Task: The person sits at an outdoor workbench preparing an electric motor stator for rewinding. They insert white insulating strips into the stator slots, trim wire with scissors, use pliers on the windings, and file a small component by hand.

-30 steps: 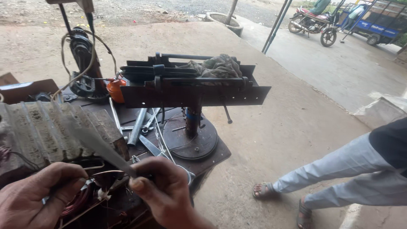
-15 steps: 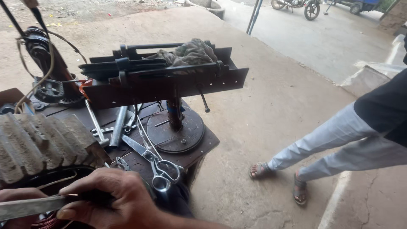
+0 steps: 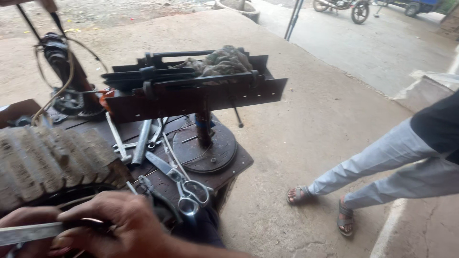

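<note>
Nearest, the right hand (image 3: 119, 222) is closed around a flat, dull metal strip (image 3: 28, 233) at the surface's (image 3: 234, 169) near left corner; the left hand (image 3: 24, 224) curls under it, its grip unclear. Beside them lies a ribbed, grimy coil stack (image 3: 48, 160). Steel scissors (image 3: 179, 184) lie near the front edge. Behind, a round base plate (image 3: 210, 150) carries a dark metal tray (image 3: 191, 91) with a crumpled rag (image 3: 222, 61). Rightward, a person's sandalled feet (image 3: 320, 208) stand on concrete.

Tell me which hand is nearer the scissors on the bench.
Right. The right hand lies just left of the scissors, its knuckles close to the handle loops. The left hand sits farther left, at the picture's edge.
</note>
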